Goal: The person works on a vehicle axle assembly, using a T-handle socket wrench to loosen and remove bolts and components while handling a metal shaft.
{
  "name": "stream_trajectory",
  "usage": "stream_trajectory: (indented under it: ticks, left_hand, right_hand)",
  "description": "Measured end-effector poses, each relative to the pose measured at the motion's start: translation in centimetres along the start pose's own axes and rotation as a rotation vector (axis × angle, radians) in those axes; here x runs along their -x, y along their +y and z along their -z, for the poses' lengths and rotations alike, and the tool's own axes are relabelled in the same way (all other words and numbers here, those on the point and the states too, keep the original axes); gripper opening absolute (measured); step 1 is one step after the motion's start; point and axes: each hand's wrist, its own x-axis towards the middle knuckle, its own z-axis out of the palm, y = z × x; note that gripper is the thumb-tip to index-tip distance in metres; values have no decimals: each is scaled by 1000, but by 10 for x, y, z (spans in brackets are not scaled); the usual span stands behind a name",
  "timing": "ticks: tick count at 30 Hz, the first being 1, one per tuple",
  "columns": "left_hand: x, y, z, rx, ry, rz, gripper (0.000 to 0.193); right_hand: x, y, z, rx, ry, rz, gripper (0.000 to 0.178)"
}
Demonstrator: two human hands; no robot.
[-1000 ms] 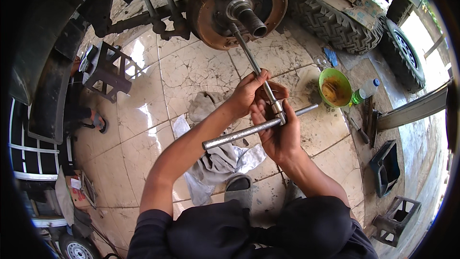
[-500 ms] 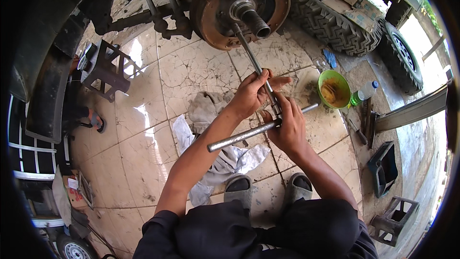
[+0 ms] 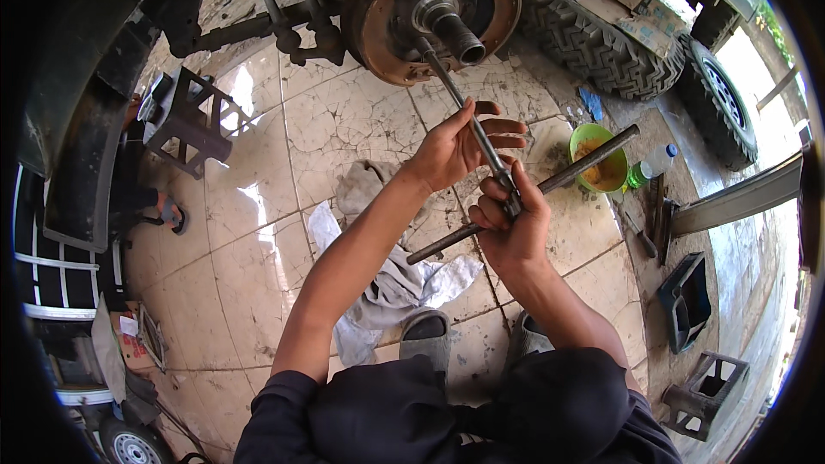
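Observation:
A long steel T-handle wrench [image 3: 445, 77] slants up from my hands to the rusty brake assembly [image 3: 378, 30], its far end meeting it just below the hub spindle [image 3: 460, 41]. My right hand [image 3: 518, 228] is closed round the joint of shaft and cross bar. The bar [image 3: 593, 155] sticks out on both sides of that hand, its right end passing over the green bowl [image 3: 604, 179]. Farther up the shaft is my left hand [image 3: 451, 150], with its thumb against the metal and its fingers stretched out and apart behind it.
Grey and white rags [image 3: 391, 283] lie on the cracked tiles between my arms. A plastic bottle [image 3: 655, 165] stands beside the bowl. Large tyres [image 3: 593, 43] are at the far right, a plastic stool [image 3: 193, 125] at left. Another person's sandalled foot [image 3: 174, 212] shows nearby.
The cross bar has turned and slid, so its right end reaches farther up and right. My left fingers have spread from the shaft, and my right hand has changed its grip at the joint.

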Motion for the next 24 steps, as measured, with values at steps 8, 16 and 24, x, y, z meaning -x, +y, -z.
stream_trajectory:
  ticks: [8,16,24]
  left_hand:
    - [7,-10,1,34,160,-72,37]
    - [2,-15,-11,92,238,-131,32]
    - [2,-17,-8,67,348,-102,31]
  right_hand:
    - [5,14,-11,-82,158,-71,39]
    - [70,-18,30,1779,-169,959,67]
    - [1,-44,-22,2584,-476,836,66]
